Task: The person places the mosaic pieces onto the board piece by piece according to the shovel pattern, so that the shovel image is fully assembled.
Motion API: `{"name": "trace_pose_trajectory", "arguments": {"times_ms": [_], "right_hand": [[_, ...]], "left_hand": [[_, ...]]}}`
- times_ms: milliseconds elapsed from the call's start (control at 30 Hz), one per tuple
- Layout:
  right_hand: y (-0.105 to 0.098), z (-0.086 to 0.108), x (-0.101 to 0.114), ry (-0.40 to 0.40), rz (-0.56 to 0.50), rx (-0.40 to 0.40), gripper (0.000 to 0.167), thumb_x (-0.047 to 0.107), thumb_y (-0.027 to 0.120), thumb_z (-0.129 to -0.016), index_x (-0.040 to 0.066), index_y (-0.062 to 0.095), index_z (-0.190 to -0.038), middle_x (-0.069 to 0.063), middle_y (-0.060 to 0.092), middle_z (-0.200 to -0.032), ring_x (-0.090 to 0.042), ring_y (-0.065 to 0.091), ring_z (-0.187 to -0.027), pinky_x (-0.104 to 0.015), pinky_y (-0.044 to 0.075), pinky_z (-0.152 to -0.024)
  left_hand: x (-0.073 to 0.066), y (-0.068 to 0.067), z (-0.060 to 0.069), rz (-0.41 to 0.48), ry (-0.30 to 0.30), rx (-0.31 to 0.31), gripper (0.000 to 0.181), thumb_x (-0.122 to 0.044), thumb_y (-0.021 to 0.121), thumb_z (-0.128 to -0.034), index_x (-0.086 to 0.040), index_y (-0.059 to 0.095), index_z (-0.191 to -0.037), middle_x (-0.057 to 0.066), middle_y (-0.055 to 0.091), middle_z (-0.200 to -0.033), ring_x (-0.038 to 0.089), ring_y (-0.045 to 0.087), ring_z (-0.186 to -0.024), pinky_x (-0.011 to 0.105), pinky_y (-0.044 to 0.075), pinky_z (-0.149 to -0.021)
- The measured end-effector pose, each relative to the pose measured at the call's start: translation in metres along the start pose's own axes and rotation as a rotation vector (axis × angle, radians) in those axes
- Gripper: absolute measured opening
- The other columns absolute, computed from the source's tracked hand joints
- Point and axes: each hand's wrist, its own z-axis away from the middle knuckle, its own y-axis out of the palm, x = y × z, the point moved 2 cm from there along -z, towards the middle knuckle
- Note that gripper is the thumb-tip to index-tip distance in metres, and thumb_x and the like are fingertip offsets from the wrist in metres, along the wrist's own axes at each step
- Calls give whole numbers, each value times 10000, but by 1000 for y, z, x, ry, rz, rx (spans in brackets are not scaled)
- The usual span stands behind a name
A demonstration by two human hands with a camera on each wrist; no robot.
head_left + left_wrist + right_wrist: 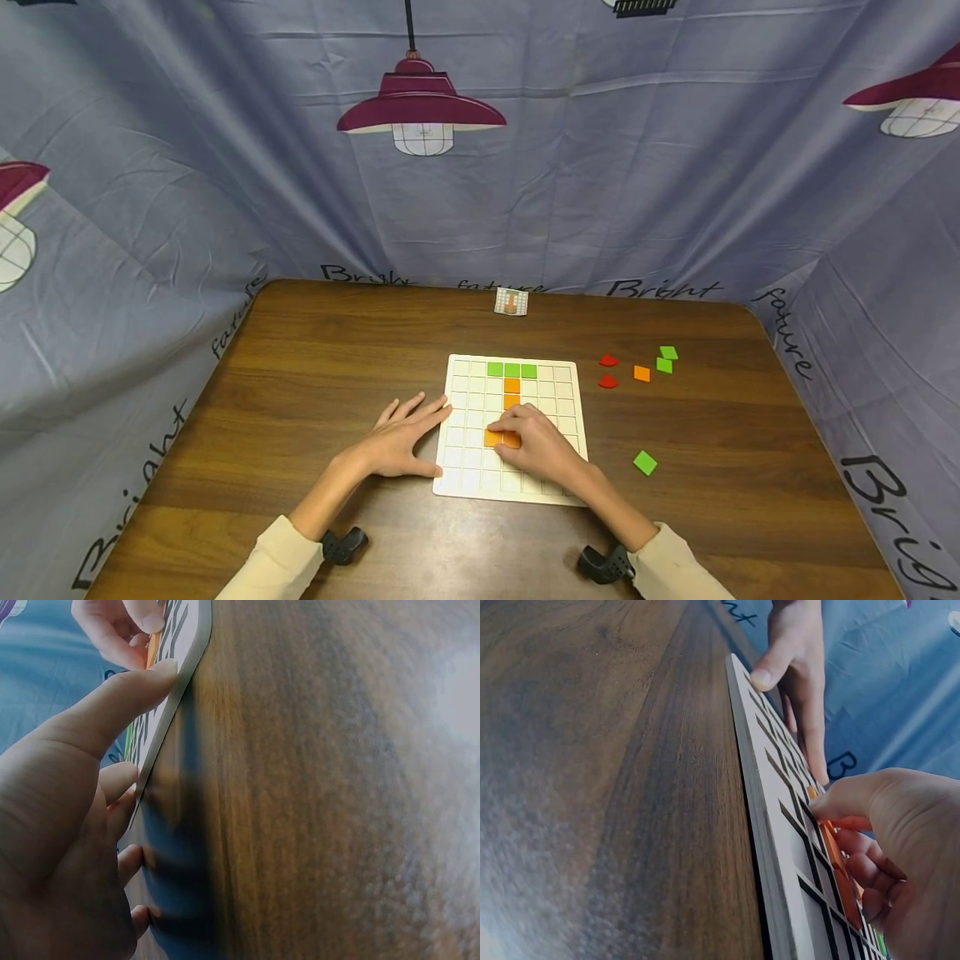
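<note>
A pale grid board (465, 483) lies on the wooden table, with a row of green square tiles (512, 370) near its top and orange square tiles (512, 386) below them. My right hand (543, 450) reaches over the board's lower middle. Its thumb and forefinger pinch an orange tile (492, 438) at the grid, also visible in the right wrist view beside the thumb (840, 799); another orange tile (512, 439) lies partly under the fingers. My left hand (390, 442) is spread at the board's left edge, with thumb and forefinger touching the rim (176, 697).
Right of the board lie two red pieces (608, 381), a loose orange tile (642, 373) and green tiles (664, 365). A single green tile (645, 463) sits nearer the front. A small printed pattern card (512, 302) is at the back edge, before a curtain (600, 208).
</note>
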Motion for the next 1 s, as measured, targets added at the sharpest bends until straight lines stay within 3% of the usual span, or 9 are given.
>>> {"name": "trace_pose_trajectory", "arguments": {"times_ms": [533,767,1000], "right_hand": [[-2,-3,1,-2,-7,13,262,161,794,-840,90,774,-1091,25,664,-1018,-155,578,-959,-343,505,-826],[-21,1,-10,31,-76,-89,231,123,805,-841,82,778,-1067,9,672,-1027,-163,579,-944,-356,502,-803],[-56,18,-42,90,-122,-220,251,62,800,-837,52,769,-1087,-27,694,-1051,-228,629,-920,-411,528,-737]], "left_hand": [[0,0,0,8,-7,7,932,-479,754,-840,-190,290,-1595,6,217,-1644,334,76,-1508,624,4,-1149],[-1,-1,0,4,-5,13,929,-473,751,-844,-186,286,-1596,13,214,-1645,339,77,-1507,625,1,-1149],[0,-1,0,-1,12,-3,932,-464,759,-840,-160,297,-1591,38,242,-1637,360,100,-1501,639,16,-1142]]}}
